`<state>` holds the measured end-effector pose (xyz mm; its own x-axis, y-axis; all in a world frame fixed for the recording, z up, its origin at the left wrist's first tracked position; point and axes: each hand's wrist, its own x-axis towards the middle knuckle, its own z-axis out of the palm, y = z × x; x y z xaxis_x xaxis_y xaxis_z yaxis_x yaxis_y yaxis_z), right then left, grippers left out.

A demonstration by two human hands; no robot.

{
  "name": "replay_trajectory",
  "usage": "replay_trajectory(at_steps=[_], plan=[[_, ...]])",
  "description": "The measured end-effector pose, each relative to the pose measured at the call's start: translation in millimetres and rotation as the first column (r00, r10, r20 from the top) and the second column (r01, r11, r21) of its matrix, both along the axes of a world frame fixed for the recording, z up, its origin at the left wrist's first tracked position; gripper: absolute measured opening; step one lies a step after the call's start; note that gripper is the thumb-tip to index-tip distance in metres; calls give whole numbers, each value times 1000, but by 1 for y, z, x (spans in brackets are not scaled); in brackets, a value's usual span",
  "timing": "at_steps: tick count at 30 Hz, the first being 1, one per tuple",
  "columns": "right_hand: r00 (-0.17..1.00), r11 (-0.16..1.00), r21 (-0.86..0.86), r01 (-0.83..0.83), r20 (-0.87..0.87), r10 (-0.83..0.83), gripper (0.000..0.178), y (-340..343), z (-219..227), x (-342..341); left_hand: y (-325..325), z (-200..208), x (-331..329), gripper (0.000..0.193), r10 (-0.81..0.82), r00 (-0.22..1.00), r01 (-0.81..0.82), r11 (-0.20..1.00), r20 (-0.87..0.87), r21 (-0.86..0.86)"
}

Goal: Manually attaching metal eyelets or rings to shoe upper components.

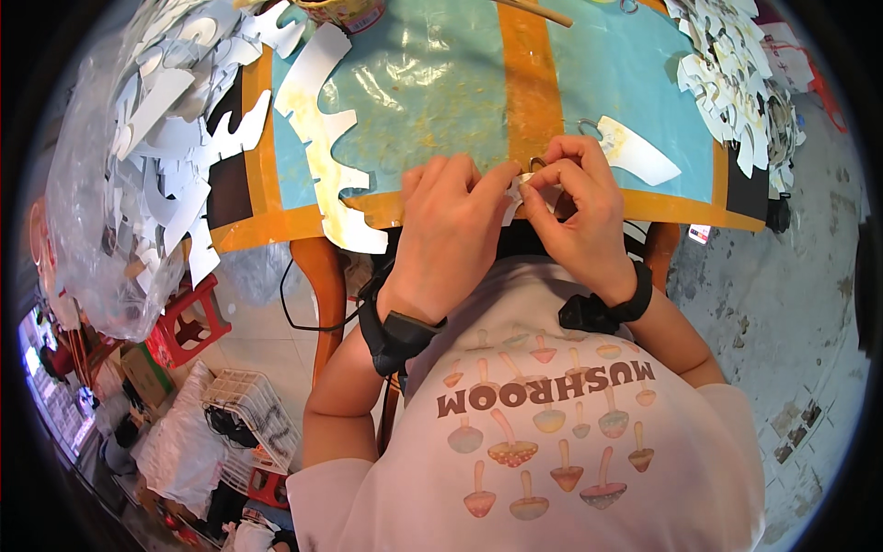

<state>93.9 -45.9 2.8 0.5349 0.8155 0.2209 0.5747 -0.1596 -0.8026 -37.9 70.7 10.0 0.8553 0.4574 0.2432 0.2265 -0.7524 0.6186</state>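
Close to the table's near edge, both of my hands pinch a small white cut paper piece (510, 204), mostly hidden by the fingers. My left hand (446, 230) is closed on its left side, and my right hand (581, 216) grips it from the right. A small metal hook (537, 164) pokes up between the fingertips. To the right lies a curved white paper piece (641, 156) with a metal hook at its tip and a yellowish smear. Left of my hands, a long notched white strip (317, 129) with yellow smears overhangs the near edge.
A blue-green table cover (432, 92) edged with orange-brown tape lies under the work. White cut pieces are heaped at the left (175, 101) and right (727, 74). A bowl (342, 13) and a thin stick (535, 11) are at the far side. A red stool (190, 322) stands lower left.
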Motion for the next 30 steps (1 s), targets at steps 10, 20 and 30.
replay_trajectory(at_steps=[10, 20, 30], plan=[[992, 999, 11, -48, 114, 46, 31, 6, 4, 0, -2, -1, 1, 34, 7, 1000, -7, 1000, 2, 11], [969, 982, 122, -147, 215, 118, 45, 2, -6, 0, -1, -4, -1, 35, -4, 1000, 4, 1000, 3, -2], [958, 976, 145, -164, 259, 123, 47, -1, -9, 1, 0, -6, -1, 34, -5, 1000, 5, 1000, 27, -20]])
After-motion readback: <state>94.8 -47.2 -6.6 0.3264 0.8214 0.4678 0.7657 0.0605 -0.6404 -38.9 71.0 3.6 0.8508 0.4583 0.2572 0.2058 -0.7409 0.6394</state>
